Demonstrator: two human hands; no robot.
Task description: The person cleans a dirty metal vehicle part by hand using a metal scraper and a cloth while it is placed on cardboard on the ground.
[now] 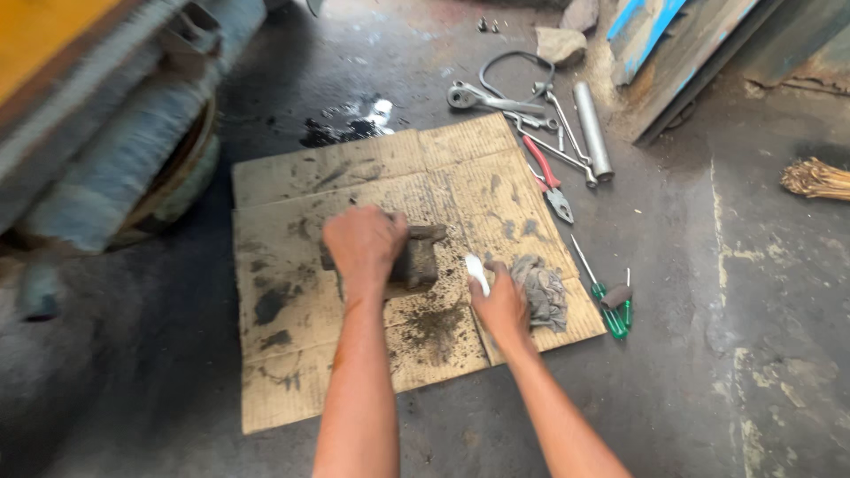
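Grimy concrete floor (pixel 744 354) carries a stained cardboard sheet (pixel 292 354). At its middle the left hand (pixel 363 243) clamps down over a dark metal part (pixel 416 258). Just beside it, the right hand (pixel 500 305) is closed round a white-handled tool (pixel 476 273), next to a grey rag (pixel 542 292) at the sheet's right edge. Beyond that edge lie green screwdrivers (pixel 611 314); pliers (pixel 551 184), wrenches (pixel 567 142) and a metal tube (pixel 591 128) crowd the far corner. Bare cardboard lies nearer the person.

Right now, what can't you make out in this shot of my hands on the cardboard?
- Dark metal part, head view: the left hand covers most of it.
- White tool: the right hand hides its lower end, so its kind is unclear.
- Grey rag: partly behind that hand.
- Small bits at the top: too small.
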